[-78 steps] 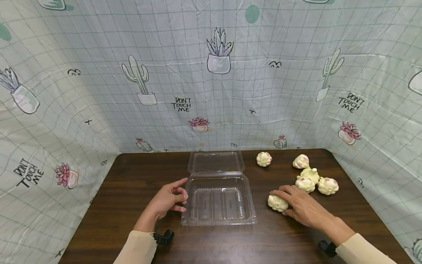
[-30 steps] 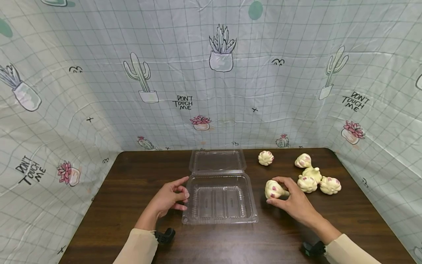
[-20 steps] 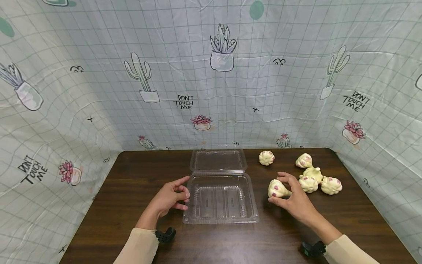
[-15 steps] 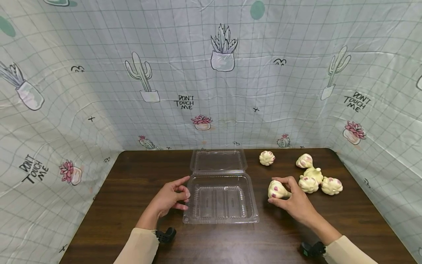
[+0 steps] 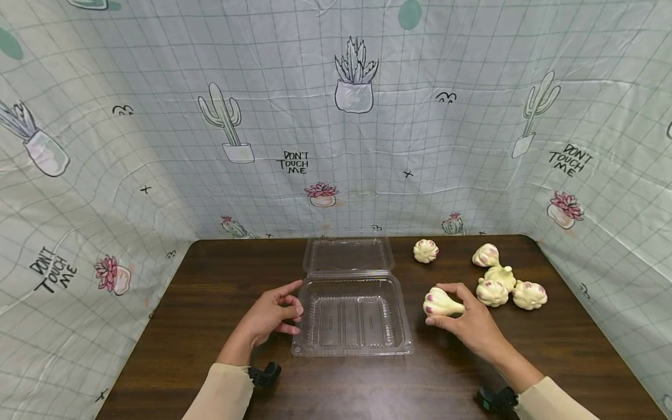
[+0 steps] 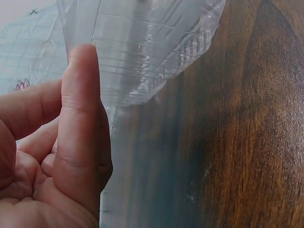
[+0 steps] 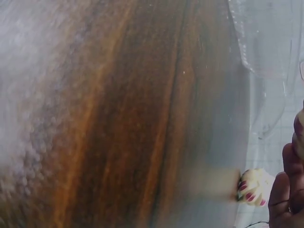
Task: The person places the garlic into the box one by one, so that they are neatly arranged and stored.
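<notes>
A garlic bulb [image 5: 440,303], cream with purple patches, is pinched between the thumb and fingers of my right hand [image 5: 475,322]. Its stem points toward the palm. To the left lies a clear plastic clamshell container [image 5: 350,352] with its lid folded back, its base holding nothing. My left hand [image 5: 269,315] touches the container's left rim, index finger stretched along it and thumb at the edge. The left wrist view has the thumb [image 6: 78,123] in front of the plastic wall [image 6: 137,61]. At the right wrist view's edge, only part of the held bulb [image 7: 299,130] shows.
A single garlic bulb [image 5: 426,251] stands behind, right of the lid [image 5: 349,255]. Several more sit clustered at the right, including a front bulb [image 5: 492,293] and a right one [image 5: 529,295]. A patterned curtain [image 5: 352,146] borders the dark wooden table [image 5: 220,274].
My right hand has taken up the front garlic bulb, shifted it slightly and turned its stem toward the palm. In the last half second it moved a little left. The left hand stays in place.
</notes>
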The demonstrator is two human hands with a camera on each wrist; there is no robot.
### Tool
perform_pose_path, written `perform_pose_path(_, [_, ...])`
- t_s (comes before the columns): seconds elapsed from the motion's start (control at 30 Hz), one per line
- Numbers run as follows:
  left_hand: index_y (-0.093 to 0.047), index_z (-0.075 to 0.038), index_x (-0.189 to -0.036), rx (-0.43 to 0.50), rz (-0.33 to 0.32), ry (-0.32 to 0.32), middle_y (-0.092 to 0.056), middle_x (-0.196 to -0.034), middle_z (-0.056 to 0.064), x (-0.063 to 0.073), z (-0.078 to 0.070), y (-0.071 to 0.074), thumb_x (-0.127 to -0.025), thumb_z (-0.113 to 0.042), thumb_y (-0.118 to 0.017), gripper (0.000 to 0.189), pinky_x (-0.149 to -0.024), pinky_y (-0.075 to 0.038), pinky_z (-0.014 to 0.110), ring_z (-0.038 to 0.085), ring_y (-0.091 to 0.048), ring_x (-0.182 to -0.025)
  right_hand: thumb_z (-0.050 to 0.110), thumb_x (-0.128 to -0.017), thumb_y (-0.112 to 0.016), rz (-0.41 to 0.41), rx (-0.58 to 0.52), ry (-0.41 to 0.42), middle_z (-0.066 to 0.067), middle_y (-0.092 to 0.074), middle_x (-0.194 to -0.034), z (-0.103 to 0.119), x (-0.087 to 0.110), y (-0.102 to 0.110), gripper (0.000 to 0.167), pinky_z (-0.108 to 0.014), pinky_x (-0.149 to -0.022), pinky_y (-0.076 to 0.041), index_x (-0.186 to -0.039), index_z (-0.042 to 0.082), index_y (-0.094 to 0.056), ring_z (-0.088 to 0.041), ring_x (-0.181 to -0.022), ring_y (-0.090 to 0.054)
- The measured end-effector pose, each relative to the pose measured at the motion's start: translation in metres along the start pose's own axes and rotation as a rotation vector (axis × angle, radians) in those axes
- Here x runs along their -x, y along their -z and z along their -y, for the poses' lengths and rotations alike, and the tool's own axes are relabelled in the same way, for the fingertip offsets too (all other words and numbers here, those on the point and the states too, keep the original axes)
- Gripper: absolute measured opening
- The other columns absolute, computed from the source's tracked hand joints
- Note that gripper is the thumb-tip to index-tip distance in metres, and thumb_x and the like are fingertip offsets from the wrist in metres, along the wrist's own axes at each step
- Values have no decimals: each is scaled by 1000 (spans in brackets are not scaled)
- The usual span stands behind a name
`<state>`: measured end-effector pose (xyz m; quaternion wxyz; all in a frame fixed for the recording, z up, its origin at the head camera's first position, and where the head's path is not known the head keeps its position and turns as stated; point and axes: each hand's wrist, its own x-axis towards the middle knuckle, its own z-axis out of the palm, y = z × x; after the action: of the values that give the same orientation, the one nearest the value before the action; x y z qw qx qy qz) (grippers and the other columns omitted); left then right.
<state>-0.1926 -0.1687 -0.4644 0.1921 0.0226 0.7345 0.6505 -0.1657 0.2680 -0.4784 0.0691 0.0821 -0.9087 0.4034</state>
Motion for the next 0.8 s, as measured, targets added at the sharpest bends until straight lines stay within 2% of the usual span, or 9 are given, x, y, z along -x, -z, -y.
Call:
perform_pose_path(0.17, [-37, -9, -165, 0, 3, -2, -58, -102, 10, 1, 0, 0, -102, 5, -63, 69, -71, -68, 36, 20, -64, -84, 35, -83, -91, 3, -2, -3, -16, -63, -144, 3, 0, 0, 75, -40, -93, -51, -147, 16, -59, -32, -124, -61])
perform_pose_path(0.27, [-36, -8, -165, 0, 8, -5, -58, -102, 10, 1, 1, 0, -102, 4, -63, 69, -71, -68, 36, 20, -64, -84, 32, -83, -91, 0, -22, 7, -16, -65, -144, 5, -2, -1, 74, -35, -94, -52, -148, 14, -61, -31, -126, -61])
perform_pose_path(0.4, [-36, -8, -165, 5, 14, -5, -58, -101, 9, 1, 1, 0, -102, 4, -63, 70, -71, -68, 36, 19, -64, -84, 26, -83, -92, -16, -63, 29, -17, -68, -138, 7, -3, -5, 71, -22, -86, -51, -145, 12, -63, -14, -113, -62])
perform_pose_path(0.5, [-36, -8, -165, 7, 14, -3, -58, -101, 9, 1, 1, 0, -102, 4, -63, 70, -71, -68, 36, 19, -64, -83, 20, -81, -93, -30, -112, 36, -17, -66, -133, 8, -2, -7, 71, -18, -80, -51, -142, 9, -59, -4, -101, -60])
perform_pose_path(0.6, [-36, -8, -165, 7, 12, -2, -58, -101, 9, 1, 1, 0, -102, 5, -63, 70, -71, -68, 36, 19, -63, -83, 13, -81, -93, -26, -198, 30, -19, -62, -128, 11, -2, -8, 68, -19, -74, -56, -137, 5, -54, -2, -91, -63])
perform_pose_path(0.7, [-36, -8, -165, 8, 8, -1, -58, -101, 9, 1, 0, 0, -102, 5, -63, 70, -71, -68, 36, 19, -63, -83, 10, -83, -90, -30, -238, 22, -21, -63, -125, 15, -2, -8, 63, -20, -71, -60, -136, 5, -57, -3, -84, -68])
perform_pose_path(0.8, [-36, -8, -165, 8, 5, -1, -58, -101, 10, 1, 0, 0, -101, 5, -63, 70, -71, -68, 36, 20, -63, -83, 11, -85, -89, -57, -206, 33, -21, -64, -127, 19, -3, -7, 59, -19, -77, -62, -138, 5, -62, 1, -93, -67])
